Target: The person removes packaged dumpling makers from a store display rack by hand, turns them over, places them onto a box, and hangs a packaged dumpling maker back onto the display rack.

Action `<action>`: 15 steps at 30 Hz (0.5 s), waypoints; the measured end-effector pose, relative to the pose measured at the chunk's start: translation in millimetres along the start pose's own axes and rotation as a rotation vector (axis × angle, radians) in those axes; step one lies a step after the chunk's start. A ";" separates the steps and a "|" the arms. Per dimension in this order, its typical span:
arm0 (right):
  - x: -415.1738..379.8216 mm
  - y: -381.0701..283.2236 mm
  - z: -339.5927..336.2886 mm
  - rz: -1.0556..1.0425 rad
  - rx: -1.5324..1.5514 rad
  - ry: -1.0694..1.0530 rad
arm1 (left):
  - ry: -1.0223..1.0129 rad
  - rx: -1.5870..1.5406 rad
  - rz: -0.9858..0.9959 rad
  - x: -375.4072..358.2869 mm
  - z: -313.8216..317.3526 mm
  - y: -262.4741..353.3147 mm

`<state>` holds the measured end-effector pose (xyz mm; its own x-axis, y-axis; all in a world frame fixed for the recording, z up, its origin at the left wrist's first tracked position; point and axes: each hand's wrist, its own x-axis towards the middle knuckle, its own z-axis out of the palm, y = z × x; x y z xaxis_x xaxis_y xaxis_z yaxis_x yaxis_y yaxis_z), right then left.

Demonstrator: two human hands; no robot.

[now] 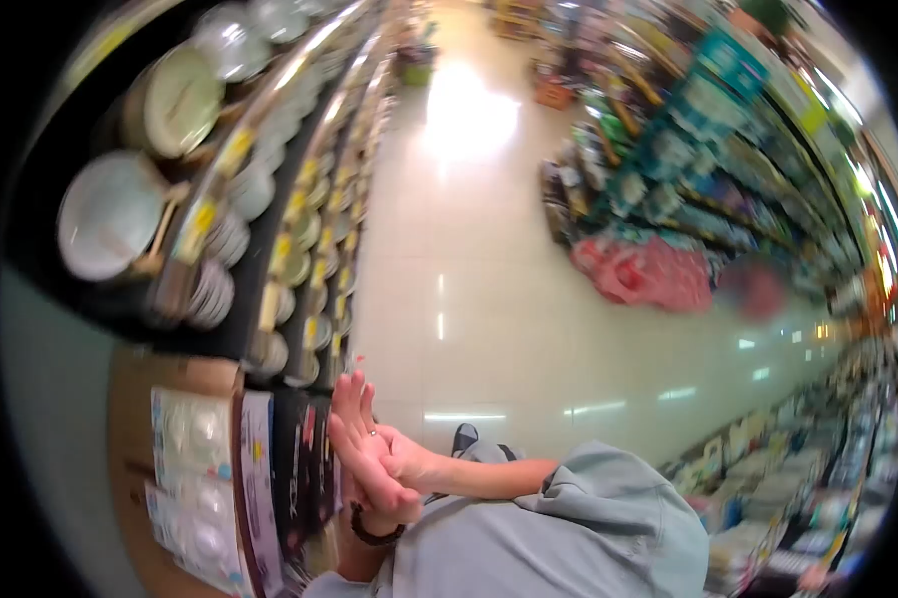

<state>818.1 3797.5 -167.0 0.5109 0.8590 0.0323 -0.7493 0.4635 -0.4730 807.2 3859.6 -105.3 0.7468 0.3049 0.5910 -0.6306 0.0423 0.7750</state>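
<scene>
My left hand (361, 453) is held out at the lower middle, its fingers stretched. A dark beaded bracelet (374, 530) circles that wrist. From the right, my right hand (407, 460) comes up against it, and the two hands touch near the palm. A small ring (372, 434) shows on a finger where they meet. The right hand's fingers look stretched flat, though the left hand partly hides them. No object shows in either hand. Nearest to them, on the left, are dark upright boxes (304, 468) on the shelf side.
Shelves on the left hold stacked plates and a large white bowl (110, 214). Below stands a cardboard box (130, 448) beside packs of white cups (210, 429). A tiled aisle floor (469, 299) runs ahead. Red-pink bags (643, 271) lie before the right-hand shelves (738, 189).
</scene>
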 end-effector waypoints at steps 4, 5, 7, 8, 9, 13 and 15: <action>-32.9 -27.8 6.5 -0.797 -0.142 0.213 | -0.318 0.003 0.168 17.0 89.2 3.2; -48.6 -42.7 -9.2 -0.796 -0.113 0.126 | -0.390 0.045 0.154 12.1 106.1 -0.4; -80.0 -81.5 -28.8 -0.781 -0.053 -0.045 | -0.525 0.133 0.147 4.2 136.1 -15.2; -101.5 -99.1 -28.0 -0.629 -0.048 0.119 | -0.512 0.068 0.143 3.0 152.8 -30.3; -120.2 -117.7 -20.5 -0.545 -0.055 0.179 | -0.482 -0.043 0.124 1.6 170.0 -36.5; -174.3 -163.5 -10.9 -0.557 -0.202 0.270 | -0.450 -0.431 -0.014 1.7 239.3 -37.5; -198.6 -176.3 -10.2 -0.666 -0.288 0.274 | -0.567 -0.567 -0.020 8.8 267.1 -31.6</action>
<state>853.0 3543.0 -99.1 0.9293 0.3171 0.1890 -0.1277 0.7565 -0.6414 890.2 3606.8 -64.8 0.6568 -0.2248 0.7198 -0.5131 0.5663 0.6450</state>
